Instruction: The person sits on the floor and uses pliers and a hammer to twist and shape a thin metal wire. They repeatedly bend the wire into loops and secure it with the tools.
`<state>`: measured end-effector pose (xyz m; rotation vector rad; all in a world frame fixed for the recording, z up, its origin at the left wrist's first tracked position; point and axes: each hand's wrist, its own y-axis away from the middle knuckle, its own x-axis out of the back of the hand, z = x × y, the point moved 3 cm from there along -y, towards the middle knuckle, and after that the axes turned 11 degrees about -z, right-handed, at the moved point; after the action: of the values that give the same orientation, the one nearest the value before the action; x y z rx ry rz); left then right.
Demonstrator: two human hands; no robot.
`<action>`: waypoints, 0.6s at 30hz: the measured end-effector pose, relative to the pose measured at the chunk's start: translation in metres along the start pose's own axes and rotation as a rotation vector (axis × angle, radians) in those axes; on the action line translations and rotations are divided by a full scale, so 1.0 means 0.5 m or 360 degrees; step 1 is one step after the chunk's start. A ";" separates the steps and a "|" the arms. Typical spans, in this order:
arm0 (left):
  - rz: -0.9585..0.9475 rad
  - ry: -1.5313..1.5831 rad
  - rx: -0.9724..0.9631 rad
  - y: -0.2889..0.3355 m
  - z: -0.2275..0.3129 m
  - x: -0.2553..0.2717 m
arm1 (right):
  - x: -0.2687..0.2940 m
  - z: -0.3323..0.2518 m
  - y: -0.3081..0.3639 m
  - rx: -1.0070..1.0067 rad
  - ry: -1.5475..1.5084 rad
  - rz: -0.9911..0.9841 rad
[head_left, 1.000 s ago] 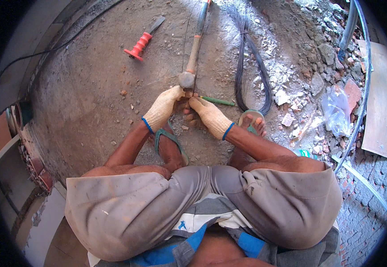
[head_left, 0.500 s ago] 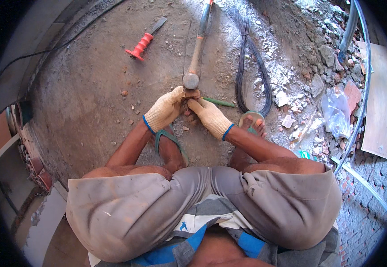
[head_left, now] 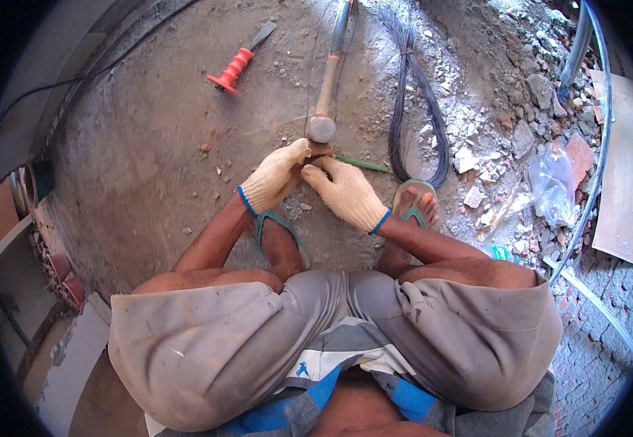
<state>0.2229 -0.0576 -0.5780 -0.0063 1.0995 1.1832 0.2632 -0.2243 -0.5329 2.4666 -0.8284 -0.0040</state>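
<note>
My left hand (head_left: 276, 177) and my right hand (head_left: 347, 194) wear cream knitted gloves with blue cuffs and meet low over the ground, fingers closed. A thin dark wire (head_left: 309, 80) runs back from my left fingertips, alongside a hammer (head_left: 321, 130). What my right fingers pinch is hidden behind the glove. The hammer lies with its head just beyond my fingertips and its handle pointing away. From behind my right hand sticks out a slim green rod or handle (head_left: 361, 164); its near end is covered.
A chisel with a ribbed red grip (head_left: 232, 71) lies far left. On the right is a looped bundle of dark wire (head_left: 436, 131) beside my sandalled foot (head_left: 414, 204). Rubble (head_left: 524, 138), a clear plastic bag (head_left: 551, 182), a hose (head_left: 606, 109) and a board (head_left: 620, 171) line the right side.
My right hand has turned slightly, its fingers now covering more of the spot between the hands. Both hands stay together near the hammer head. The view has shifted a little.
</note>
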 end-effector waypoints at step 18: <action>0.0078 -0.0049 0.0049 -0.008 0.006 -0.010 | 0.039 -0.027 -0.027 0.0148 0.0661 -0.0434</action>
<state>0.2279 -0.0616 -0.5750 0.0631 1.0957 1.2064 0.2887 -0.2196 -0.5248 2.5179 -0.3195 0.4414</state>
